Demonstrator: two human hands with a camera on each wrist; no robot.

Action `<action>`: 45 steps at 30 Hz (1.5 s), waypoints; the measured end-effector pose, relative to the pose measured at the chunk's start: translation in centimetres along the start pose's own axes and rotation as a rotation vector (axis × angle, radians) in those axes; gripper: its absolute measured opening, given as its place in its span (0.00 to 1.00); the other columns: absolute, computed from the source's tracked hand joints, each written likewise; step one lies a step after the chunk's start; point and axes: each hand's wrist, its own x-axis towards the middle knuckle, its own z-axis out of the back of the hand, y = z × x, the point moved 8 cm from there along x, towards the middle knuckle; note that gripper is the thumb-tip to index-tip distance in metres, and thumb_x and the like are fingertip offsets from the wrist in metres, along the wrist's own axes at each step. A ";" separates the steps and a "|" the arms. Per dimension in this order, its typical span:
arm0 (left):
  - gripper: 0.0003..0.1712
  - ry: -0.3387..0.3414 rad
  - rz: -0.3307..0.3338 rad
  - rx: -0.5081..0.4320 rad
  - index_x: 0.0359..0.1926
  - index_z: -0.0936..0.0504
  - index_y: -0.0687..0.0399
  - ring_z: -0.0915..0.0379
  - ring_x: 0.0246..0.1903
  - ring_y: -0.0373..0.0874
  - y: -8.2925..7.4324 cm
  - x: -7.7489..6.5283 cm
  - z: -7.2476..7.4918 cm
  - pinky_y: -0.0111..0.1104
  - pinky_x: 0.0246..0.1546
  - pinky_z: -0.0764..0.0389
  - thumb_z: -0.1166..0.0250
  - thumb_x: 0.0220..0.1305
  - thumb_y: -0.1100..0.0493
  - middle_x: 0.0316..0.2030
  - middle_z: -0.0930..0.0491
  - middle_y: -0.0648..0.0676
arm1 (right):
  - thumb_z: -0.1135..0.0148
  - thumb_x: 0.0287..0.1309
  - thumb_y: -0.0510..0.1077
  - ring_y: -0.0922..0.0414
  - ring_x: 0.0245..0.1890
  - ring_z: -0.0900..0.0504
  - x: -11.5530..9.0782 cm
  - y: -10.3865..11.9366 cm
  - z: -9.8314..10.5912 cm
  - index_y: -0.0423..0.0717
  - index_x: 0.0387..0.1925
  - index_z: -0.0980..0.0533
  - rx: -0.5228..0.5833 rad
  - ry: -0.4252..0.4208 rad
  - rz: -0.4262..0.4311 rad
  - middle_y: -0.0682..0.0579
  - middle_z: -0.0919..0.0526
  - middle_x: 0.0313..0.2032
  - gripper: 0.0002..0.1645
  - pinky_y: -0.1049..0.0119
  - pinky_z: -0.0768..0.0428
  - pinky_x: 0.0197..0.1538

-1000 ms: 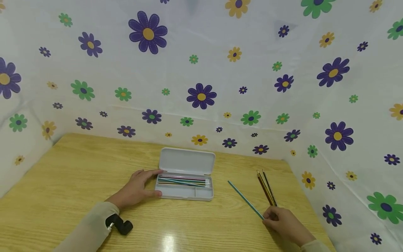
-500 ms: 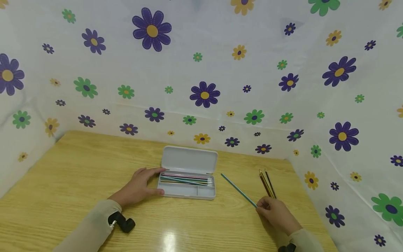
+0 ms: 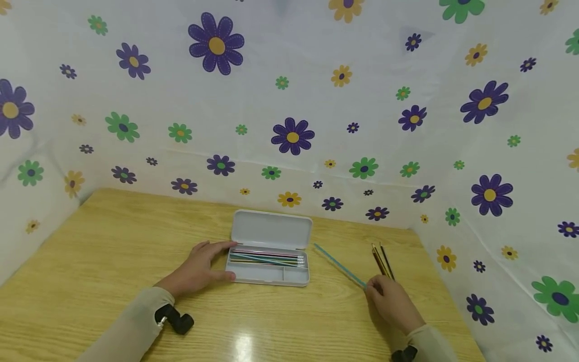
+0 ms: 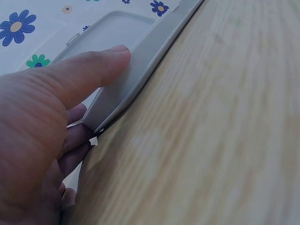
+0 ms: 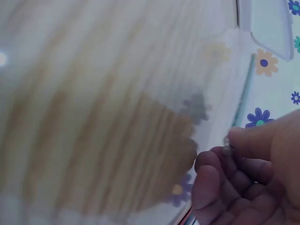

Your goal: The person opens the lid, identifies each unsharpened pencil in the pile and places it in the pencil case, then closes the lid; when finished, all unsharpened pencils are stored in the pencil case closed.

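Observation:
In the head view a pale grey pencil case (image 3: pixel 260 274) lies with its lid (image 3: pixel 271 230) raised at the back. Several pencils (image 3: pixel 267 257) lie in its long rear compartment. My left hand (image 3: pixel 194 271) grips the case's left end, thumb at the front corner and index finger at the back one. The left wrist view shows that thumb (image 4: pixel 101 70) against the case wall. To the right of the case, my right hand (image 3: pixel 393 304) pinches one end of a teal pencil (image 3: pixel 340 266). Its far tip points toward the case, apart from it.
Several dark and yellowish pencils (image 3: pixel 381 262) lie beyond the right hand, partly hidden by it. The wooden table (image 3: pixel 135 236) ends at a flowered white cloth (image 3: pixel 253 100) behind and at both sides.
My right hand has moved left and away from me with the teal pencil, so its tip is nearer the case. The left hand still holds the case.

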 end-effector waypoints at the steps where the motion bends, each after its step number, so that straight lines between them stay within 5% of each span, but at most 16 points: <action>1: 0.51 -0.001 0.001 -0.001 0.75 0.31 0.48 0.51 0.76 0.67 -0.1 0.0 0.0 0.63 0.75 0.60 0.23 0.56 0.36 0.73 0.32 0.58 | 0.39 0.73 0.39 0.60 0.35 0.22 0.1 0.2 0.2 0.43 0.42 0.20 0.002 -0.013 0.009 0.54 0.17 0.37 0.04 0.61 0.21 0.38; 12: 0.50 0.002 0.011 0.001 0.75 0.31 0.47 0.51 0.77 0.66 -0.1 -0.1 0.0 0.63 0.76 0.61 0.23 0.56 0.37 0.74 0.32 0.58 | 0.34 0.69 0.39 0.64 0.36 0.20 0.8 4.9 1.7 0.50 0.44 0.16 0.093 -0.253 0.264 0.60 0.17 0.37 0.06 0.68 0.17 0.36; 24: 0.50 0.004 0.009 -0.003 0.76 0.32 0.47 0.51 0.77 0.67 0.2 -0.2 -0.1 0.63 0.75 0.61 0.24 0.56 0.36 0.74 0.33 0.58 | 0.34 0.69 0.40 0.63 0.36 0.21 3.8 10.4 -1.4 0.53 0.41 0.15 0.179 -0.189 0.340 0.61 0.18 0.37 0.05 0.69 0.18 0.37; 36: 0.50 -0.004 -0.029 -0.010 0.75 0.31 0.48 0.42 0.74 0.62 0.1 0.1 -0.1 0.60 0.76 0.60 0.24 0.57 0.36 0.72 0.30 0.57 | 0.32 0.67 0.40 0.63 0.36 0.22 5.8 12.6 -3.3 0.52 0.40 0.14 0.162 -0.126 0.335 0.59 0.16 0.37 0.04 0.64 0.18 0.43; 45: 0.49 -0.002 -0.008 -0.031 0.75 0.30 0.48 0.51 0.76 0.67 0.3 0.0 -0.1 0.63 0.75 0.61 0.23 0.56 0.37 0.73 0.31 0.58 | 0.31 0.66 0.39 0.62 0.38 0.21 6.7 13.3 -4.8 0.52 0.38 0.13 0.190 -0.080 0.301 0.58 0.16 0.39 0.05 0.64 0.18 0.44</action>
